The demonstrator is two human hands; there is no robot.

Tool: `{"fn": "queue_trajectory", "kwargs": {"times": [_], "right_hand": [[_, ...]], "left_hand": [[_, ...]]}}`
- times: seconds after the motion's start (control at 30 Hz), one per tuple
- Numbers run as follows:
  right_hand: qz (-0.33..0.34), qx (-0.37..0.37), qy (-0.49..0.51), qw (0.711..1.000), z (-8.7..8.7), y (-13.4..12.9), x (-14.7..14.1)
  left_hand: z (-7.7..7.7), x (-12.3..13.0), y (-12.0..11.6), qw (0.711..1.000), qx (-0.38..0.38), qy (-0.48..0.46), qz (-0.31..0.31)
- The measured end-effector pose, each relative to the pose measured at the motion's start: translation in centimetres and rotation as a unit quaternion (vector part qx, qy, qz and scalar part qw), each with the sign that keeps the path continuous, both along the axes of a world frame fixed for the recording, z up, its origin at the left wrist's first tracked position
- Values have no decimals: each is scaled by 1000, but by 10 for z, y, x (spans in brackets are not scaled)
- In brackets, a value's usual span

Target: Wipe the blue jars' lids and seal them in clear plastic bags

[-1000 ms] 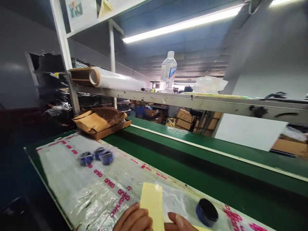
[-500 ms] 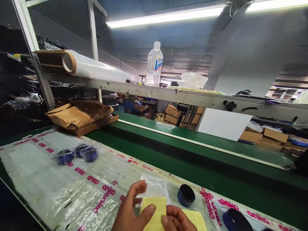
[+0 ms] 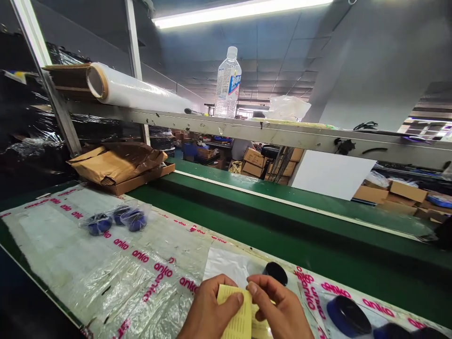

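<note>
My left hand (image 3: 210,308) grips a yellow sheet of printed labels (image 3: 242,324), thumb pressed on its face. At the sheet's top right corner, my right hand (image 3: 280,306) has thumb and forefinger pinched together; whatever is between them is too small to make out. More yellow paper shows partly beneath the right hand. Just beyond the hands lies a clear plastic bag (image 3: 226,264). A round dark blue object with a black top (image 3: 276,272) stands behind my right hand, partly hidden by it. Several like it, including one large round piece (image 3: 348,315), sit at the lower right.
Blue round pieces in clear bags (image 3: 136,220) lie on the plastic-covered table (image 3: 63,240). Behind it runs a green conveyor belt (image 3: 226,207). A cardboard tray (image 3: 141,181) holds brown paper. The overhead shelf (image 3: 289,134) carries a bottle (image 3: 229,84) and a film roll (image 3: 141,92).
My right hand has risen from the sheet's lower right edge to its top corner. The left fingers, spread before, have closed behind the sheet. The view has tilted slightly down.
</note>
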State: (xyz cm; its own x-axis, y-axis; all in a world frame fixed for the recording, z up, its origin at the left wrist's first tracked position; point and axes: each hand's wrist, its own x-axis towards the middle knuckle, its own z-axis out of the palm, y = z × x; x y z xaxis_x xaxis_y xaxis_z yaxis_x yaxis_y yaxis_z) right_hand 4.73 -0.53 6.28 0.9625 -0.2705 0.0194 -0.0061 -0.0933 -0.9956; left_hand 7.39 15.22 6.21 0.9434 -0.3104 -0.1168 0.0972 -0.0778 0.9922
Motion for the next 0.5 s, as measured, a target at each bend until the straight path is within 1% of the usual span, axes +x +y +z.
{"fn": "queue_trajectory", "kwargs": {"times": [0.13, 0.3, 0.4, 0.5], "right_hand": [[45, 11, 20, 999, 3, 0, -1], [52, -18, 11, 998, 1, 0, -1], [43, -57, -14, 997, -6, 1, -3], [12, -112, -58, 992, -20, 7, -9]], "left_hand": [[-3, 0, -2, 1000, 13, -1, -16], [1, 0, -2, 999, 38, -11, -18], [2, -1, -2, 999, 29, -22, -9], [-5, -4, -3, 999, 35, -38, 10]]}}
